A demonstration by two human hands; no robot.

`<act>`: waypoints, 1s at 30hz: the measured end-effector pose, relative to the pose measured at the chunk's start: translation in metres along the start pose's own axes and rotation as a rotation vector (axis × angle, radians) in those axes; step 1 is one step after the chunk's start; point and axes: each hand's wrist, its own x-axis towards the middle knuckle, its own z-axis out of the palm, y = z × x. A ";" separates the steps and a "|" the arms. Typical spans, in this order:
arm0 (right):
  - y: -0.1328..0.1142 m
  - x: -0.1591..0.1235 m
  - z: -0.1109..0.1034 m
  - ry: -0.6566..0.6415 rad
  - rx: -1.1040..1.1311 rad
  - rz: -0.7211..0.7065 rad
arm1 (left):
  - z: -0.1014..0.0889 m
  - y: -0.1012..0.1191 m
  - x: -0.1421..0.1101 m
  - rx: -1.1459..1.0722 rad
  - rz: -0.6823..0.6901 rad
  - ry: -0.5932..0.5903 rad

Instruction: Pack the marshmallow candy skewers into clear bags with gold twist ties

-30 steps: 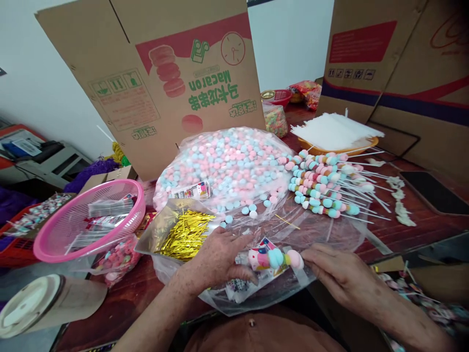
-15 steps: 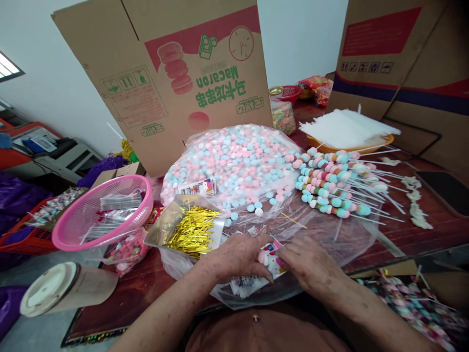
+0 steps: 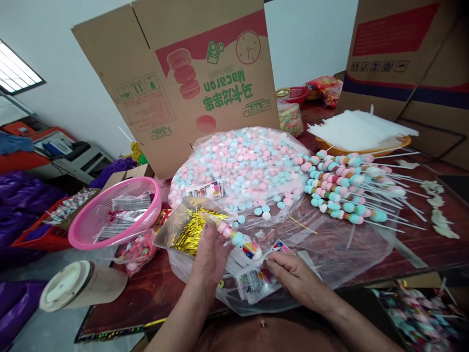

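Between my hands is a candy skewer (image 3: 240, 239) of pink, blue and white pieces, tilted, in what looks like a clear printed wrapper. My left hand (image 3: 212, 256) is at its upper left end, thumb up and fingers curled behind, partly hidden. The fingers of my right hand (image 3: 295, 274) pinch the lower right end, by the stick. Beneath them lies a stack of printed plastic wrappers (image 3: 252, 286) on the clear plastic sheet. Just behind my left hand is a tray of gold twist ties (image 3: 190, 234).
A large bag of pastel candies (image 3: 245, 166) lies behind, with finished skewers (image 3: 340, 186) to its right. White sticks (image 3: 361, 129) fill a yellow basket. A pink basket (image 3: 156, 205) and a lidded cup (image 3: 84, 286) are left. A cardboard box (image 3: 220, 63) stands behind.
My left hand has moved left and up, turning thumb-up. The candy skewer, mostly covered before, now shows stretched between both hands. The whole view has shifted slightly.
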 end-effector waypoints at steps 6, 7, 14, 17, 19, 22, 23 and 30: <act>-0.005 -0.004 0.016 -0.025 -0.141 -0.026 | 0.016 0.010 0.014 -0.193 -0.097 -0.073; -0.006 -0.006 0.017 -0.018 -0.184 -0.040 | 0.018 0.009 0.014 -0.197 -0.107 -0.066; -0.015 0.005 0.034 0.115 -0.174 -0.128 | 0.025 -0.044 -0.011 -0.161 -0.175 -0.166; -0.013 0.010 0.034 0.162 -0.134 -0.128 | 0.018 -0.053 -0.015 -0.158 -0.217 -0.151; -0.011 0.010 0.030 0.181 -0.186 -0.112 | 0.011 -0.046 -0.010 -0.185 -0.272 -0.153; -0.009 0.006 0.023 0.137 -0.258 -0.102 | 0.006 -0.024 0.005 -0.219 -0.258 -0.166; -0.009 0.004 0.020 0.110 -0.276 -0.104 | 0.006 -0.016 0.010 -0.207 -0.239 -0.148; -0.002 -0.005 0.009 0.135 -0.669 -0.202 | 0.007 0.022 0.028 -0.200 -0.366 0.046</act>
